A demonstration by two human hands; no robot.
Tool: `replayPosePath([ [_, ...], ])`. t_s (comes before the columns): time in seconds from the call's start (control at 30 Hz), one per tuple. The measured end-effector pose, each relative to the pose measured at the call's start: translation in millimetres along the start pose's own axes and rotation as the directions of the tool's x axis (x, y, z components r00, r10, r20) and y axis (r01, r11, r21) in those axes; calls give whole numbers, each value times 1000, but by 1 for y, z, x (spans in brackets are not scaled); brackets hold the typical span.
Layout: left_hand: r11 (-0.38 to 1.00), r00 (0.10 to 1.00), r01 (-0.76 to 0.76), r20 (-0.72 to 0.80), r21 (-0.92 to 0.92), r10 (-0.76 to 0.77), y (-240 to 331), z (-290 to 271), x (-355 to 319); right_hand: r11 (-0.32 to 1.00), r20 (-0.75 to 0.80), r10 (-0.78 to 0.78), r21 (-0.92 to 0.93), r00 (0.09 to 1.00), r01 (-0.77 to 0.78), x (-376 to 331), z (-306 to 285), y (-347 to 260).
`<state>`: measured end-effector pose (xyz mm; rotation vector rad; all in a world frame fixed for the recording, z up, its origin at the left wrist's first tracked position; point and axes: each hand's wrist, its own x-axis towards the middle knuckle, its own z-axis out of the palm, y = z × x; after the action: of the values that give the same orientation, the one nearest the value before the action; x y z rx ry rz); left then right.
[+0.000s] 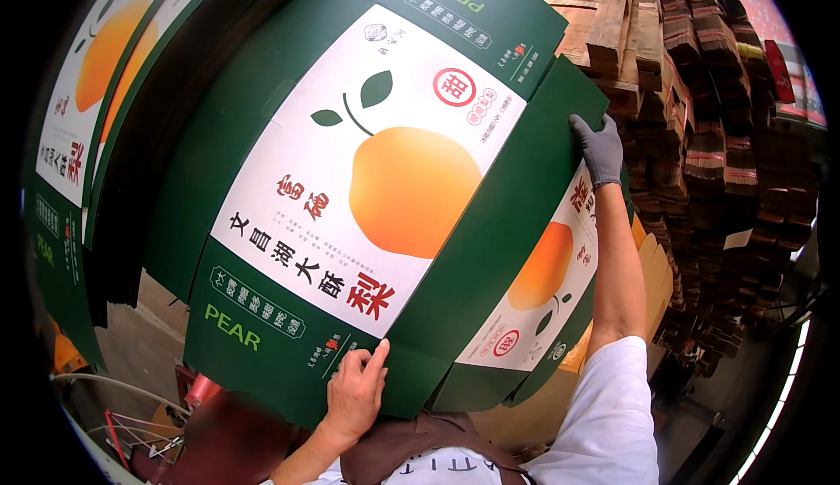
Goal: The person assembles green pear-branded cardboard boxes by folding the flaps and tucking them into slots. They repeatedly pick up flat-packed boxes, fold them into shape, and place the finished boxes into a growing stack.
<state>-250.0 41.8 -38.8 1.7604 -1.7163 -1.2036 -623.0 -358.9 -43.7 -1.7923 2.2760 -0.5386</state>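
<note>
A large unfolded cardboard box blank point(289, 144), green with a white panel and a printed yellow pear, spreads across the middle of the head view. At its right edge my right hand point(601, 151), in a grey glove, is closed round the board. My bare left hand point(357, 389) is at the near end of the same blank, its fingers bent and pressed together against the board; fingertips on the underside are hidden. Under the blank's right side, lower flaps show, but I cannot tell whether they belong to another blank.
More printed green and white blanks point(87, 109) stand at the left. Wooden pallets point(604, 21) and tall stacks of brown cardboard point(709, 135) fill the right side. Near the lower left are a red machine part point(203, 390) and thin hoses point(114, 382).
</note>
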Motion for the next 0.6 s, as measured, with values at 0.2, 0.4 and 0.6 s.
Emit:
replayPosePath([
  [0.2, 1000, 1000, 3, 2, -2, -3, 0, 0, 0, 999, -3, -15, 39, 1000, 15, 3, 6, 10],
  [0.4, 1000, 1000, 11, 14, -2, -11, 0, -1, 0, 1000, 7, 1, 27, 1000, -1, 2, 5, 7],
  [0.6, 1000, 1000, -10, 16, 19, 10, 2, -4, 2, 1000, 25, 19, 6, 1000, -20, -1, 5, 0],
])
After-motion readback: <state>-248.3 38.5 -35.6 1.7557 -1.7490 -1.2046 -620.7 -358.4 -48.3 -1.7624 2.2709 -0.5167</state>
